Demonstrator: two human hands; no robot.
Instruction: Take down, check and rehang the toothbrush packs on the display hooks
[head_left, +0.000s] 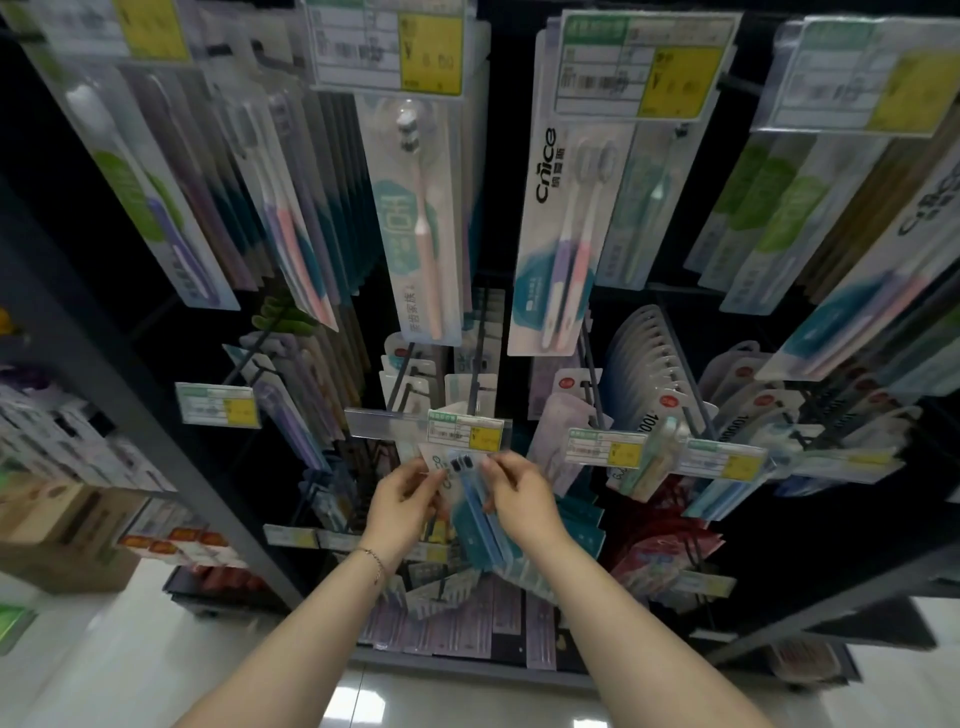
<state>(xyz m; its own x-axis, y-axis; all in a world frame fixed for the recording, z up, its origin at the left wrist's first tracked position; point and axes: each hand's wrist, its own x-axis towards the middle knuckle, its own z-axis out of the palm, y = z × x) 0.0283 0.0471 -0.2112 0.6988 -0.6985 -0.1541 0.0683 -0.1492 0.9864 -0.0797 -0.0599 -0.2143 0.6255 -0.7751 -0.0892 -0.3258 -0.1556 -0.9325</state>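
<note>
Far off at 9 o'clock, brown boxes (47, 519) sit on a side shelf. A little price tag (218, 405) with a yellow patch hangs at 10 o'clock from the hands.

The left grip (402, 506) has a thin bracelet (374, 561) on its wrist. Its fingers are curled in and pinch the left edge of the toothbrush pack (475, 514).

The pack is in the middle, in front of the dark rack, held up between both hands. It has blue brushes with black heads, and it tips a bit so its top leans to 11 o'clock. Right at 12 o'clock from it, very near, hangs another price tag (465, 432) on a clear strip. A black hook (475, 353) sticks out above that tag.

The right grip (519, 499) is curled too and pinches the right edge of the pack.

At 2 o'clock hang rows of packs with red dots (649, 374). At 4 o'clock are red packets (660, 540).
</note>
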